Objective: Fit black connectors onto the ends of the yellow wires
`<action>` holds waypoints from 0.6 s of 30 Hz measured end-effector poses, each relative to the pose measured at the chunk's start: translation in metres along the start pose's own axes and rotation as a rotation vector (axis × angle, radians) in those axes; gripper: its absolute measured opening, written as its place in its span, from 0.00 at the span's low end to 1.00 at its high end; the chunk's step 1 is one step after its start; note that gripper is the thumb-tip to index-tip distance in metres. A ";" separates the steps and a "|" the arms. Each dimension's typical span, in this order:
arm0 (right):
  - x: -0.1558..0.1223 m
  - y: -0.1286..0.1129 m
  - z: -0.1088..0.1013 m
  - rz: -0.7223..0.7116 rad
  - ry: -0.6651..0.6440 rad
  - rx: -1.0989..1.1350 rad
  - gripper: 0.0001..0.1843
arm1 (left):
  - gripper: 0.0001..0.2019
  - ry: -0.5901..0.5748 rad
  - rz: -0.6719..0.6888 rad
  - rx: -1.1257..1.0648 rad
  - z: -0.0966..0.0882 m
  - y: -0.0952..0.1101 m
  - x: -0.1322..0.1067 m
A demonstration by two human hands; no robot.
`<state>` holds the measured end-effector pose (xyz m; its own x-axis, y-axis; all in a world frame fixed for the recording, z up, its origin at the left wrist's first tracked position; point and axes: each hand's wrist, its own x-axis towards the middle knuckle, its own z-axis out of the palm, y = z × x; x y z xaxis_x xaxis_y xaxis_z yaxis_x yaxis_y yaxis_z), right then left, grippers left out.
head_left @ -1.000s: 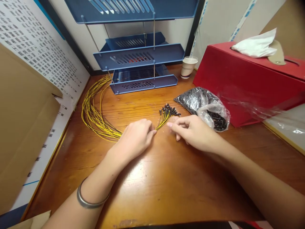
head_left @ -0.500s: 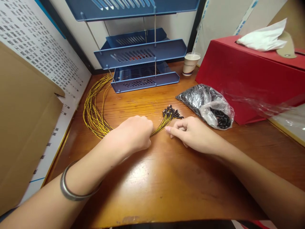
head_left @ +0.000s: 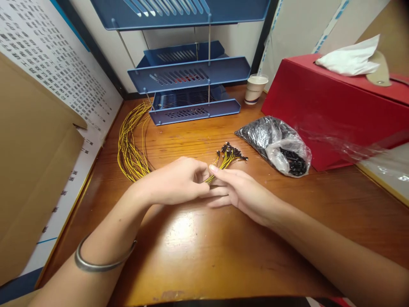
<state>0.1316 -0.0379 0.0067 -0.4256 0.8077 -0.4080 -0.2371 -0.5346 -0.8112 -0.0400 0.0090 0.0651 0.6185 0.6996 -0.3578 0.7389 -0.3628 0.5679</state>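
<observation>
A bundle of thin yellow and black wires (head_left: 226, 160) fans out past my hands, each wire ending in a small black tip. My left hand (head_left: 179, 181) is curled round the bundle, thumb and fingers close together. From the right, my right hand (head_left: 241, 187) meets it, with the thumb over the wires and the other fingers stretched beneath them. The wires' long tails lie in a loose coil (head_left: 131, 149) on the table to the left. Part of the bundle is hidden inside my hands.
Behind stands a blue tiered tray rack (head_left: 194, 113). A paper cup (head_left: 255, 89) is beside it. On the right are a clear plastic bag (head_left: 265, 134) of small black parts and a red tissue box (head_left: 322, 111). A cardboard sheet (head_left: 38, 170) stands at the left of the wooden table (head_left: 204, 256).
My right hand has moved left to the bundle and put its thumb on the wires. My left hand has turned, showing its thumb and fingers. One wire tip now stands apart.
</observation>
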 end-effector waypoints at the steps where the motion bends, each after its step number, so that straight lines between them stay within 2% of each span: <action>1: 0.001 0.001 0.001 -0.023 0.006 0.051 0.17 | 0.08 0.030 0.006 0.009 0.003 0.001 -0.003; 6: 0.004 0.004 0.004 -0.109 0.084 0.181 0.08 | 0.12 0.218 0.047 -0.048 0.015 0.002 -0.018; 9: 0.004 0.002 0.002 -0.076 0.156 0.168 0.07 | 0.15 0.443 0.006 0.016 0.019 -0.005 -0.017; 11: 0.003 0.002 -0.001 -0.043 0.181 0.159 0.07 | 0.12 0.522 -0.031 0.112 0.019 -0.012 -0.010; 12: 0.003 0.002 -0.002 -0.033 0.181 0.157 0.07 | 0.12 0.505 -0.038 0.147 0.019 -0.016 -0.006; 15: 0.002 0.001 -0.004 -0.026 0.161 0.146 0.07 | 0.14 0.335 -0.018 0.175 0.018 -0.021 0.006; 18: 0.002 -0.002 -0.005 -0.027 0.203 0.105 0.06 | 0.19 0.226 0.005 0.186 0.015 -0.017 0.008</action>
<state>0.1353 -0.0346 0.0055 -0.2354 0.8500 -0.4713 -0.3405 -0.5263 -0.7791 -0.0434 0.0119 0.0413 0.5622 0.8095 -0.1694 0.7855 -0.4586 0.4157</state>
